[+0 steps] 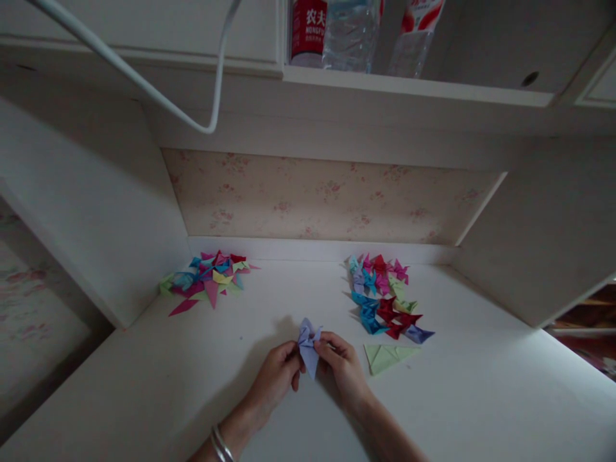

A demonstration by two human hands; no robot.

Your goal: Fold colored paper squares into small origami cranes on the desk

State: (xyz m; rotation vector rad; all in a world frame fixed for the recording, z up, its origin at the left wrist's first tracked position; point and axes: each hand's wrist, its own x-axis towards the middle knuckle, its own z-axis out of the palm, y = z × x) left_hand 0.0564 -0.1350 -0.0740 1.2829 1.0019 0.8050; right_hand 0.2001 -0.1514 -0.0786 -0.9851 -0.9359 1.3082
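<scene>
A lavender origami paper figure [308, 350] with pointed flaps is held between my two hands, just above the white desktop. My left hand [280, 372] pinches its left side between thumb and fingers. On the other side, my right hand [341, 364] is closed on its right edge, the thumb lying against the folds. To the right of my right hand lies a flat, folded light green paper triangle [389, 357]. Behind that, several small folded paper figures [385, 308] in blue, red, purple, green and pink stand grouped together.
A heap of colourful paper pieces [209, 279] lies at the back left of the white desktop [168, 378]. Overhead, a shelf [414, 88] holds plastic bottles [351, 35], and a white bent lamp arm [144, 77] hangs down at the upper left. Side panels flank the desk.
</scene>
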